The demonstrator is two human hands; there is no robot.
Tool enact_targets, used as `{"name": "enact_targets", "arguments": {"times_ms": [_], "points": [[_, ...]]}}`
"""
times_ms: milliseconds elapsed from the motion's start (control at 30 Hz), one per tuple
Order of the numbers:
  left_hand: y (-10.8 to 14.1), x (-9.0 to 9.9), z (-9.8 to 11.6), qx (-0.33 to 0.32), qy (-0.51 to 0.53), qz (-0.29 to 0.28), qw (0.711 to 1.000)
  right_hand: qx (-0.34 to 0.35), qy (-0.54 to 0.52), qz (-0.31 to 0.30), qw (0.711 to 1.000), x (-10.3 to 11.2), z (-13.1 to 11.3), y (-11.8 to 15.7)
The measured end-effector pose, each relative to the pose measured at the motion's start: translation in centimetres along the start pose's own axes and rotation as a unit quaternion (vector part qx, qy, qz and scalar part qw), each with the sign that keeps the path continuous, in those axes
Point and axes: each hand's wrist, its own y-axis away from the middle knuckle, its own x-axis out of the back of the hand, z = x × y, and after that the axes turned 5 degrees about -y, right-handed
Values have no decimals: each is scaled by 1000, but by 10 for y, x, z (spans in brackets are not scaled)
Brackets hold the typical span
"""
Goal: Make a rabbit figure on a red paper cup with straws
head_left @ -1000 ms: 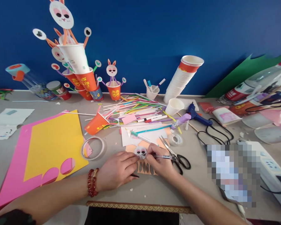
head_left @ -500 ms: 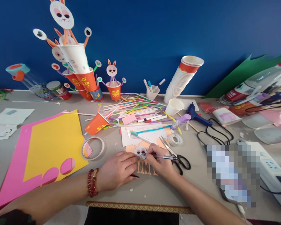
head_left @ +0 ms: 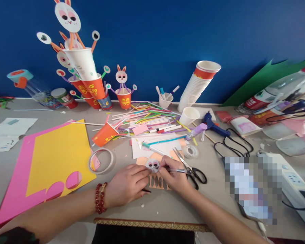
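Observation:
A small round white paper face (head_left: 152,165) with pink patches and black eyes lies on orange cut paper (head_left: 159,182). My left hand (head_left: 128,183) is closed, its fingertips holding the face's left lower edge. A dark thin tip (head_left: 146,190) pokes out under that hand; its kind is unclear. My right hand (head_left: 171,174) grips a pen (head_left: 179,170), with the point at the face's right side. Just right of this hand lie open-bladed scissors (head_left: 193,169) with black handles. Behind the face are white paper sheets (head_left: 137,149) and a teal-tipped marker (head_left: 154,148).
Pink and yellow sheets (head_left: 58,152) and a tape roll (head_left: 101,161) lie left. Behind are paper sticks (head_left: 152,115), rabbit-topped cups (head_left: 123,98) and a cup stack (head_left: 197,84). Rightward are a glue gun (head_left: 215,125), clear tape (head_left: 190,151) and a power strip (head_left: 289,183).

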Motion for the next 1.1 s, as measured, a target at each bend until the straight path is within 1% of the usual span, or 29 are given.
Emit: {"name": "enact_targets", "arguments": {"times_ms": [233,500,700,867,1100], "points": [[2,-1,-1,2,2,-2,1000,-15,-26,9,1000,0,-2,-1],[0,0,0,3,1,1,1000,-17,-15,-2,1000,-2,0,0],[1,-1,0,5,3,-5,1000,-4,4,5,1000,-1,1,0],[2,-2,-1,5,-1,-3,1000,-9,-4,10,1000,0,0,0],[1,-2,0,2,-5,-3,1000,-12,-7,2,1000,-1,-1,0]]}}
